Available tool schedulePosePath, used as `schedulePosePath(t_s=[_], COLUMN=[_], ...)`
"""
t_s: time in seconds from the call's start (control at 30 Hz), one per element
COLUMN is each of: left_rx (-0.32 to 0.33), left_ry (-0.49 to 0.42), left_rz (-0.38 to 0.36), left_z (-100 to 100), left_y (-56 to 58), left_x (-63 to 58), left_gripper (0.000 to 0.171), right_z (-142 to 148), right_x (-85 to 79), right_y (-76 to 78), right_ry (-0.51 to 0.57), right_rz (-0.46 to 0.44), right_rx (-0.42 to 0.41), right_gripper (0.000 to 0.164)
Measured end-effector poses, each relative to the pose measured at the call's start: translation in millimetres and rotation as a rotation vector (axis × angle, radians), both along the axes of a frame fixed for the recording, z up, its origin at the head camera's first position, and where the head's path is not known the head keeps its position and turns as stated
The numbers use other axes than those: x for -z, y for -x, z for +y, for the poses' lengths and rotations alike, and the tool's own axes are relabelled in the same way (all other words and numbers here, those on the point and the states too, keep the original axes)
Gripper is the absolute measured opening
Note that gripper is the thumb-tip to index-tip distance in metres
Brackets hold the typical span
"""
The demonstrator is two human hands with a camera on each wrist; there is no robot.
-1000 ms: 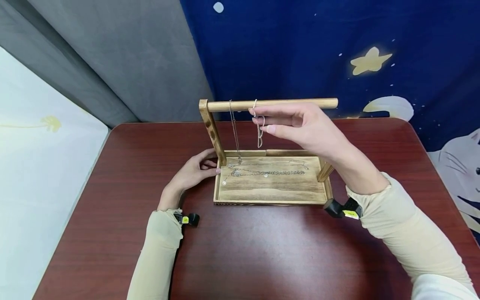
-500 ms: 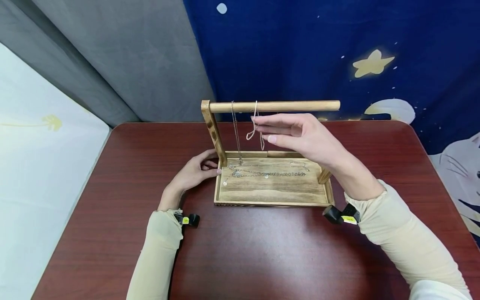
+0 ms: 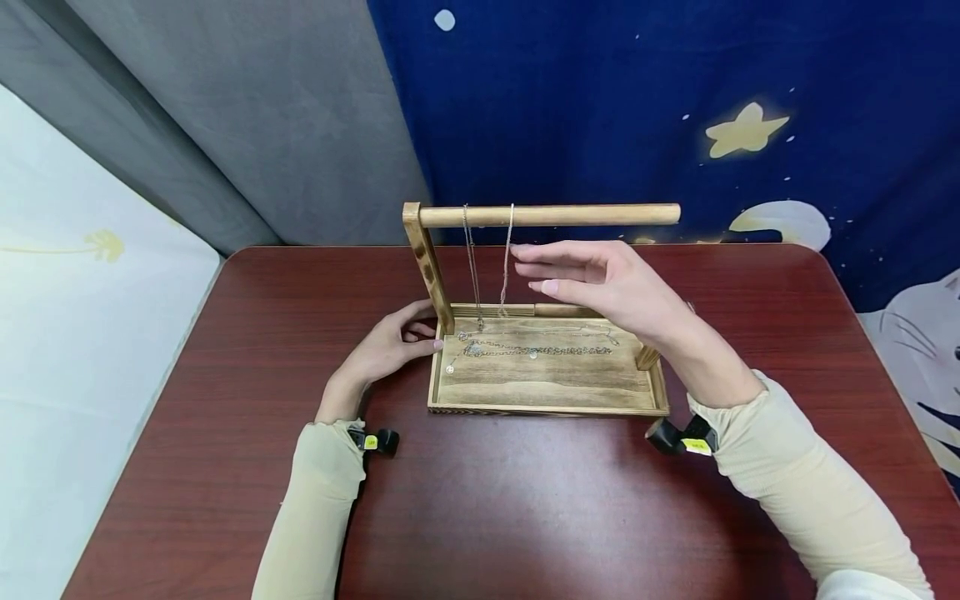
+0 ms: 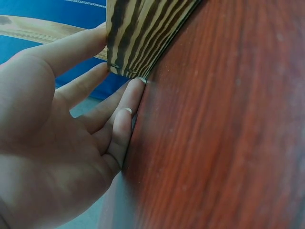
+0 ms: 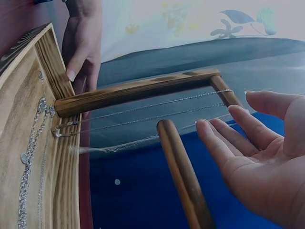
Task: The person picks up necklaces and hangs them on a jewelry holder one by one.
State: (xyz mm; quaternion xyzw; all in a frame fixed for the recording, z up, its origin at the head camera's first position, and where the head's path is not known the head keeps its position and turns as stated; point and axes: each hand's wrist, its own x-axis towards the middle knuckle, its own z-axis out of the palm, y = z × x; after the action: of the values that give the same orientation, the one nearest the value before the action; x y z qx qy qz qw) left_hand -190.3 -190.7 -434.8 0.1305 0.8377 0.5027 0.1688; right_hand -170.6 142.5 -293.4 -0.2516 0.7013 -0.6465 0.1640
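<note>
Silver chain (image 3: 506, 267) hangs vert. just L of nearer R hand (image 3: 618, 283), fingers apart. L hand (image 3: 386, 340) grips tray (image 3: 547, 392).

The tray (image 3: 543, 390) lies on the surface (image 3: 525, 500), before the curtain (image 3: 555, 100), with a post (image 3: 427, 267) rising at its left end and a bar (image 3: 592, 215) running rightward from the post's top. From the bar hang a left necklace (image 3: 471, 258), near the post, and a right necklace (image 3: 506, 271). Chains (image 3: 558, 350) lie in the tray; the left grip (image 3: 382, 343) touches its left end, and the right grip (image 3: 611, 279) is just right of the right necklace.
</note>
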Motion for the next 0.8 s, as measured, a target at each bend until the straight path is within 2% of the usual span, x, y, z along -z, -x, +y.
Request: schedulePosePath(t_s=[0.53,0.8], left_rx=[-0.002,-0.009], left_ry=[0.005,0.031], left_rz=[-0.005,-0.004], left_z=[0.0,0.4], left_y=[0.4,0.6], left_x=[0.2,0.8], left_gripper=[0.071,0.071], right_z=[12.8,22.1], right_x=[13.3,14.9], right_y=[-2.2,-9.3], right_ry=[0.041,-0.026], right_rz=[0.0,0.037], right_rx=[0.031,0.054], right_gripper=[0.042,0.042])
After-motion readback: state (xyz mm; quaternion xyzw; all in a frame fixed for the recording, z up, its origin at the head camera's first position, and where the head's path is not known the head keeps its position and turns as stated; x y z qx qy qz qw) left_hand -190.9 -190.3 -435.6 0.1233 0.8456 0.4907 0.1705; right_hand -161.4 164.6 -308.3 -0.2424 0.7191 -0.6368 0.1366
